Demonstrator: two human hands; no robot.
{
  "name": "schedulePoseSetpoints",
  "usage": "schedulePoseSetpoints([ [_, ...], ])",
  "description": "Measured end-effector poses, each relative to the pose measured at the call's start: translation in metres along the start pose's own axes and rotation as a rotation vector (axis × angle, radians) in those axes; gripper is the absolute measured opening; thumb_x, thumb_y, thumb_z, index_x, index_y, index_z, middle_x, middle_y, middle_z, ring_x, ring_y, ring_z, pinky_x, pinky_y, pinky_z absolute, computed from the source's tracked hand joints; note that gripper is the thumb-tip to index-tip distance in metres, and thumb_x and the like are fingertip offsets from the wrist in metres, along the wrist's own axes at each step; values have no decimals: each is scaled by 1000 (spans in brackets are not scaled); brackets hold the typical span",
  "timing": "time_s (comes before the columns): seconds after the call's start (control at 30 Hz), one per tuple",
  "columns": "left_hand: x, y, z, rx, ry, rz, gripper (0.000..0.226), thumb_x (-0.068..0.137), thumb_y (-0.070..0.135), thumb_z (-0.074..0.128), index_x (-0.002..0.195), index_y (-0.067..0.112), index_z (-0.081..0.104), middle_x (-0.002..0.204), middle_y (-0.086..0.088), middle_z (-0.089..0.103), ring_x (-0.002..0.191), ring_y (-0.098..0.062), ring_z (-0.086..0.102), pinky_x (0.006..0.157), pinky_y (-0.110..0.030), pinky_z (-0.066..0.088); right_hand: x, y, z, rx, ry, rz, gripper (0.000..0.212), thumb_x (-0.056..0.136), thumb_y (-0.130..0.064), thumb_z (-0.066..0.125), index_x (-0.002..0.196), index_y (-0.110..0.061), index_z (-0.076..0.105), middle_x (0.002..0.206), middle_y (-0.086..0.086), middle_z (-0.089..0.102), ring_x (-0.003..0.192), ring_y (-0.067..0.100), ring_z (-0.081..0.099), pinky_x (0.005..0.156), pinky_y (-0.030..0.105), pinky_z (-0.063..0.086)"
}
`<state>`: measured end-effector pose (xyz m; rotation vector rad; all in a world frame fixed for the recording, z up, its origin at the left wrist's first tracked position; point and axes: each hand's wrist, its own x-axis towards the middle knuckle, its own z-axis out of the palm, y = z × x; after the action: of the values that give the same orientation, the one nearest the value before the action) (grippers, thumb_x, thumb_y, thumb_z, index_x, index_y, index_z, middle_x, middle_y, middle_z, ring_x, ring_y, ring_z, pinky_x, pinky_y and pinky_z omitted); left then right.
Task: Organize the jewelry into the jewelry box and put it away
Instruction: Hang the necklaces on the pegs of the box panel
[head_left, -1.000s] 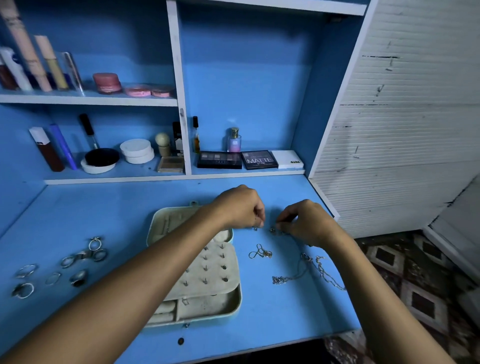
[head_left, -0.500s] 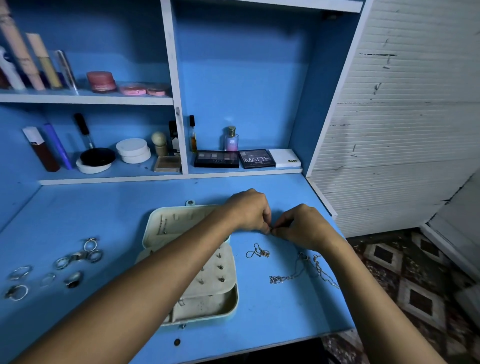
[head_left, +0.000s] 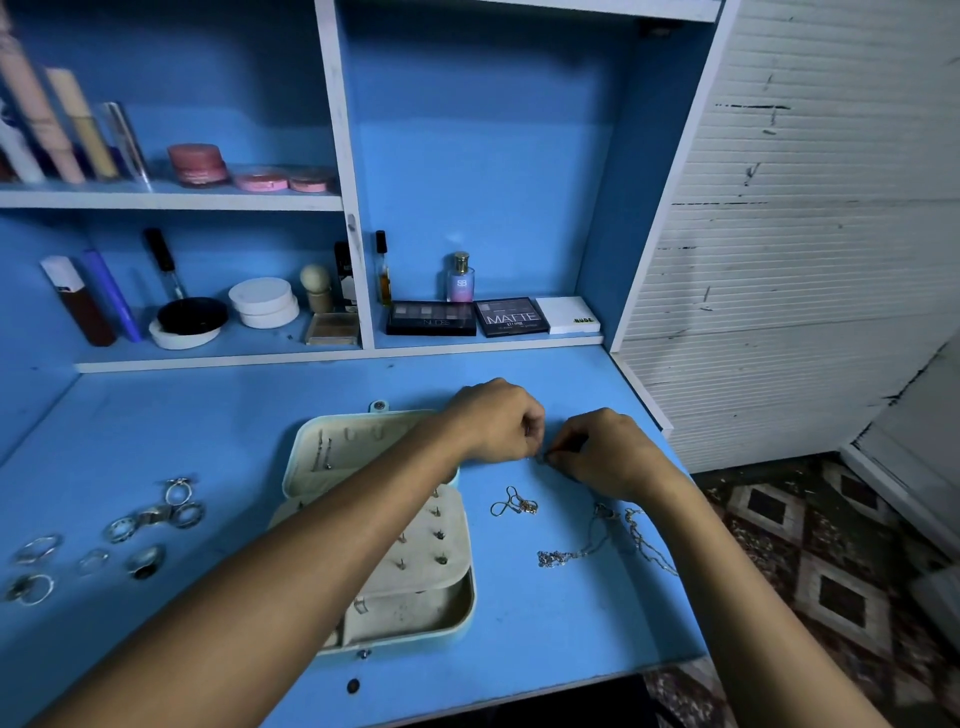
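An open pale green jewelry box (head_left: 462, 618) lies on the blue desk, its beige earring panel studded with several earrings. My left forearm crosses over the box. My left hand (head_left: 501, 421) and my right hand (head_left: 602, 449) meet just right of the box, fingertips together, pinching a tiny earring (head_left: 540, 458) between them. A small gold chain (head_left: 514, 506) lies below the hands. Silver necklaces (head_left: 597, 545) trail at the right. Several rings (head_left: 150, 517) are scattered at the desk's left.
The blue desk (head_left: 208, 415) ends at a front edge near me and a right edge by a white slatted panel (head_left: 805, 260). Shelves behind hold cosmetics: eyeshadow palettes (head_left: 467, 317), a perfume bottle (head_left: 460, 278), compacts and tubes. Patterned floor shows at the right.
My hands came together from a small gap, fingertips now meeting on the small piece. The camera view shifted slightly.
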<state>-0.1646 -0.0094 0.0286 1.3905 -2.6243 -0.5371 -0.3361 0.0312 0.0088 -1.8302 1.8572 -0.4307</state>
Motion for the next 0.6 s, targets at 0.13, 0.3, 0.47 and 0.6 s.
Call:
schedulePoseSetpoints([
  [0.13,-1,-4,-9,-201,59,-43,6,83,23,68,82,26,73,80,9,70,76,-7,61,72,-21,48,-3,0,-4,53,17,1,9,89,-30,70,97,-31,71,91,-13,67,79,3,59,62,11,41],
  [0.3,-2,-7,-21,-310,58,-67,7,82,25,72,77,30,73,85,6,72,77,-12,63,72,-24,49,-4,-5,-7,142,14,-18,16,85,-40,74,99,-33,74,96,-13,69,86,7,65,77,22,50],
  [0.47,-5,-8,-26,-367,67,-66,4,83,27,73,85,25,75,85,11,71,64,6,52,62,-11,41,-6,-12,-7,200,52,-66,5,88,-32,74,86,-27,75,71,-14,68,52,-3,56,52,10,39],
  [0.6,-7,-10,-27,-382,70,-81,3,83,26,73,85,25,75,86,10,70,59,9,51,53,-6,38,-9,-15,-8,177,52,-66,9,90,-30,71,82,-28,74,71,-13,69,53,0,57,52,11,41],
])
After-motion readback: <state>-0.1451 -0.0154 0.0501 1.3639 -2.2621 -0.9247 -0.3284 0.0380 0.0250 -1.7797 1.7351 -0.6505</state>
